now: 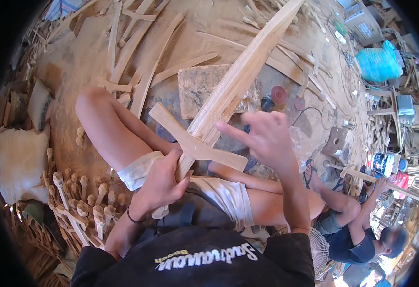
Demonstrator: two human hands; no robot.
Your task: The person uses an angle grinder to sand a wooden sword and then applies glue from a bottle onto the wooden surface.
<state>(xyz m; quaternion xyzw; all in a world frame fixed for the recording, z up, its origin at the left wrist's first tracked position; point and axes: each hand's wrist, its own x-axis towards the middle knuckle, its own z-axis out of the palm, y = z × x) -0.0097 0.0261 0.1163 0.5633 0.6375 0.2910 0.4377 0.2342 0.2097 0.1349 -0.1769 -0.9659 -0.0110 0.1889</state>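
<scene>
1. The wooden sword [247, 67] ran diagonally from the lower centre of the frame, blade tip at the top edge right of centre.
2. At centre-left, the left hand [164, 181] was clamped around its grip, fingers and thumb wrapped just below the pale crossguard [199, 147].
3. Right of centre, the right hand [268, 138] had its index finger stretched towards the blade near the crossguard, apart from the other fingers, which looked loosely curled and blurred; whether the fingertip touched the wood could not be told.
4. Beyond the blade, at upper centre, lay a rough stone block [201, 93], with a reddish round disc [279, 94] to its right.
5. Carved wooden hilts [94, 203] stood bunched at lower left.
6. At lower right, a co-worker [350, 239] held another wooden sword [362, 175].
</scene>
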